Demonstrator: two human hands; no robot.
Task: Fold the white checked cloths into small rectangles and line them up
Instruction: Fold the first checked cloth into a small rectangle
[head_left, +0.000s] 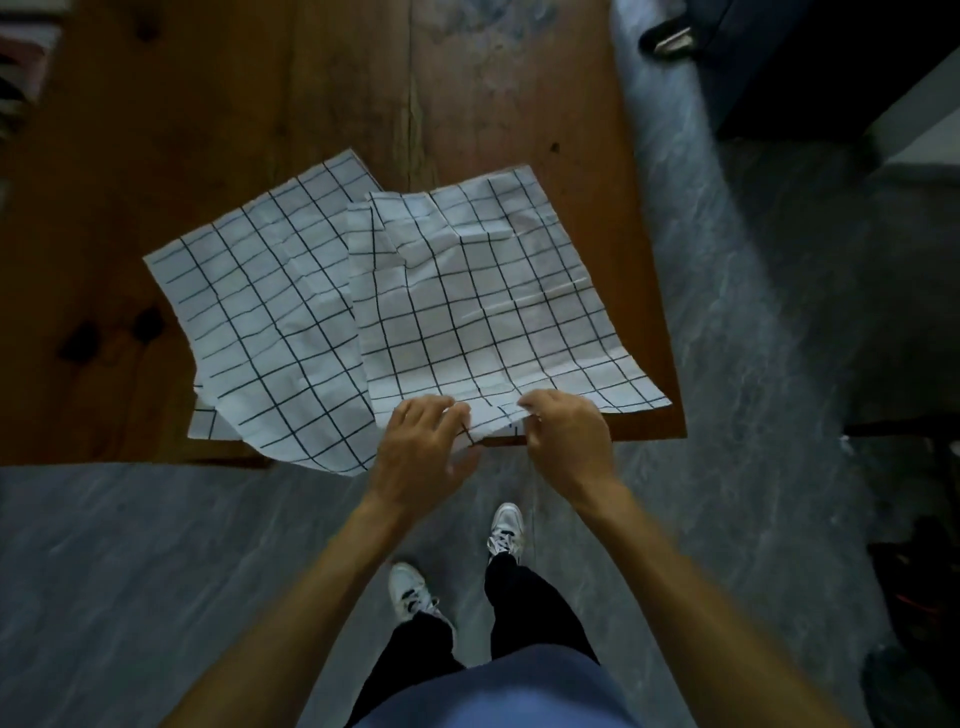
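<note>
Blue shirt hem (498, 691) right under the lens, dark trousers below it, white sneakers (506, 530) planted on the grey marbled floor (156, 571). Both bare forearms reach forward to the counter's near edge. Left hand (423, 452) has its fingers (457, 415) curled onto the near hem of the right-hand cloth (483, 296), pinching it. Right hand (569, 441), just beside it, clenches the same hem, fingers tucked under so the fabric bunches between the two hands. That white checked cloth lies unfolded and creased at the near right corner of the wooden counter (260, 104), one corner touching the right edge. It overlaps the left-hand cloth (260, 306), also spread open, whose near corner droops off the near edge. A third checked piece (205, 421) peeks from under that one. Far right, dark furniture (831, 62) stands on the floor.
</note>
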